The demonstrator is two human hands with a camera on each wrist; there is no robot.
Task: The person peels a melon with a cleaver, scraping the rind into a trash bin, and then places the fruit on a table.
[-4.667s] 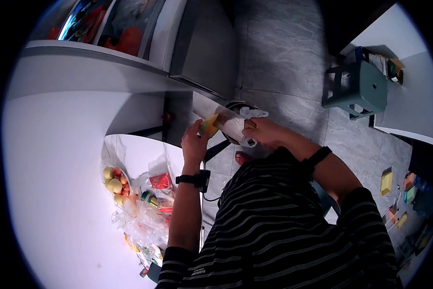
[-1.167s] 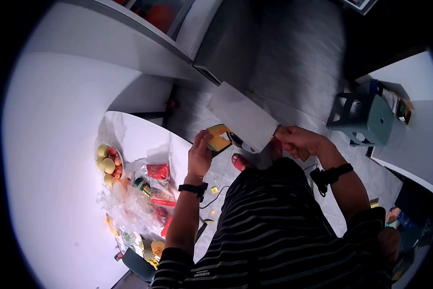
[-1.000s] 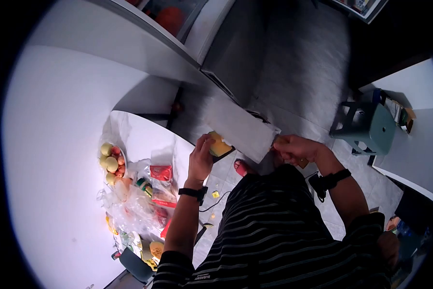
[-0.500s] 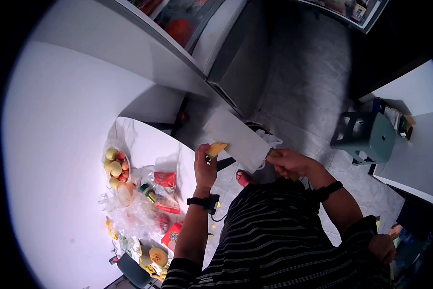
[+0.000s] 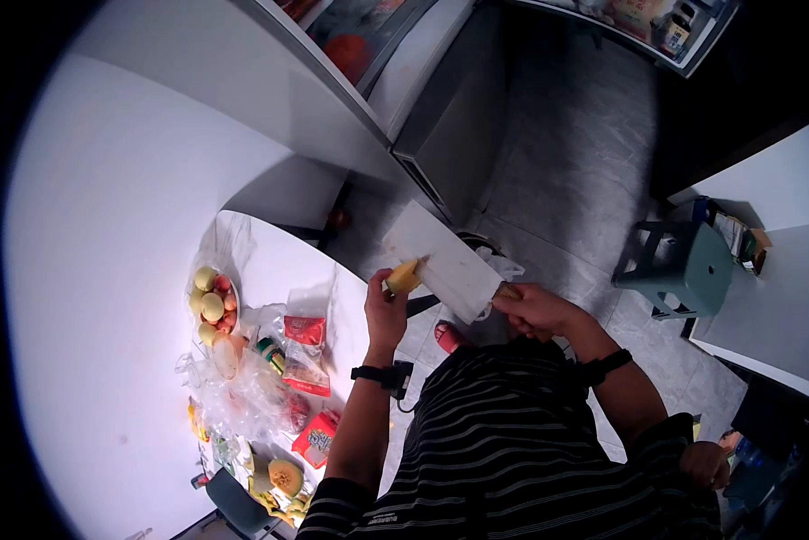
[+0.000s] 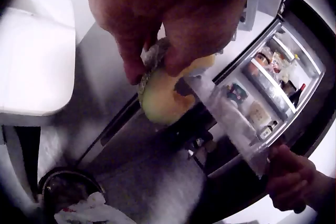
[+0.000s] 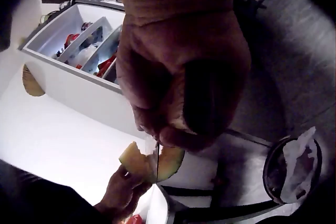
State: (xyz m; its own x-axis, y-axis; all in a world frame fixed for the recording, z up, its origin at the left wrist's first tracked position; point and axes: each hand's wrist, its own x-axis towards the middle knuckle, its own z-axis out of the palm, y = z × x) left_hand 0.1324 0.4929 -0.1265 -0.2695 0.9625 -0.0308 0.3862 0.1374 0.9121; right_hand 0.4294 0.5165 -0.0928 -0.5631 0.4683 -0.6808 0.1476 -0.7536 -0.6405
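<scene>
My left hand (image 5: 385,315) holds a melon wedge (image 5: 404,276) with orange flesh and a netted rind, pinched between thumb and fingers. The left wrist view shows this melon wedge (image 6: 157,95) with a hollow in its inner side. My right hand (image 5: 544,310) grips the wooden handle of a cleaver (image 5: 445,261), whose broad blade reaches leftward to the wedge. In the right wrist view the cleaver blade (image 7: 157,166) stands edge-on at the middle of the flesh. The right palm hides most of the handle there.
A bin (image 7: 268,171) with a plastic bag stands on the floor below. Left is a white table (image 5: 269,247) with a fruit bowl (image 5: 234,301), plastic bags, red packets and a melon half (image 5: 285,477). A fridge door (image 5: 454,126) hangs open; a green stool (image 5: 692,261) stands right.
The head view has turned, bringing more of the fridge into sight. The melon wedge has tilted from showing its broad flesh face to a narrower side, and the cleaver now overlaps its edge.
</scene>
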